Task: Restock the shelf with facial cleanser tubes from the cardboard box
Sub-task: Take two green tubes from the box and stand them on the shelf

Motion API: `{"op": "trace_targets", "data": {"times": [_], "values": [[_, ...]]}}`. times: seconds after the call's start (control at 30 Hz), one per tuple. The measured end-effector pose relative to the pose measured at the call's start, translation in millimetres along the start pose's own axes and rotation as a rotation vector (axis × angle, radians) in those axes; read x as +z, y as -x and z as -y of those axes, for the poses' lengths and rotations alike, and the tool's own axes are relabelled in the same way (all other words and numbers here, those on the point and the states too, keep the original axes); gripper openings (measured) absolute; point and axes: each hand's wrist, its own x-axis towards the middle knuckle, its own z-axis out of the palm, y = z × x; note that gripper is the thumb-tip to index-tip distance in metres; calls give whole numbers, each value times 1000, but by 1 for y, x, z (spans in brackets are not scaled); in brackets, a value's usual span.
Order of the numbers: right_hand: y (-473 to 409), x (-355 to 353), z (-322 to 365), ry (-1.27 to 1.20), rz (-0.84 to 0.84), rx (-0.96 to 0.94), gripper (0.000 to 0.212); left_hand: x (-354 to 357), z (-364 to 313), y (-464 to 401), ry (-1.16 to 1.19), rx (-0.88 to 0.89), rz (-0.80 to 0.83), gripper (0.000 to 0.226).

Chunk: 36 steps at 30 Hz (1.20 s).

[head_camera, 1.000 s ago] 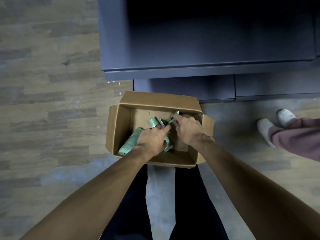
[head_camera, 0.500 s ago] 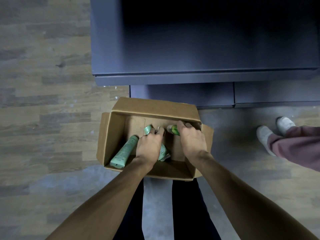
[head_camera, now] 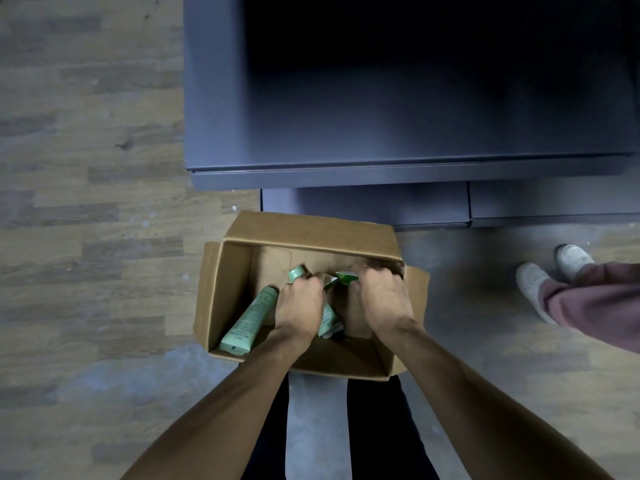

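An open cardboard box (head_camera: 239, 271) stands on the floor in front of the dark shelf unit (head_camera: 398, 133). Both my hands reach into it. My left hand (head_camera: 300, 306) curls around a pale green tube (head_camera: 297, 273) whose cap pokes out above the knuckles and whose flat end (head_camera: 329, 322) shows below. My right hand (head_camera: 382, 299) grips a darker green tube (head_camera: 346, 277) at the box's far side. One more pale green cleanser tube (head_camera: 251, 320) lies loose along the box's left wall.
The shelf's lower board (head_camera: 381, 174) juts out just beyond the box. Another person's white shoes (head_camera: 535, 282) and maroon trouser leg (head_camera: 595, 303) stand at the right. Wooden floor (head_camera: 86, 202) stretches to the left.
Both hands sank deeper into the box and their fingers curled around tubes. The view tilted, so the box sits lower in the frame.
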Motion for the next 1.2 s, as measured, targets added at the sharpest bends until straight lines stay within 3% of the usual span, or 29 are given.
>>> {"op": "trace_targets", "data": {"times": [0.23, 0.5, 1.07, 1.2], "values": [[35, -58, 13, -55, -52, -3, 22, -53, -2, 24, 4, 59, -34, 17], [98, -153, 41, -51, -141, -51, 24, -166, -12, 75, -68, 132, -86, 22], [173, -310, 98, 51, -432, -264, 24, -370, -26, 142, -272, 418, -306, 21], [189, -346, 104, 42, -487, -340, 26, -410, -24, 156, -229, 489, -347, 26]]}}
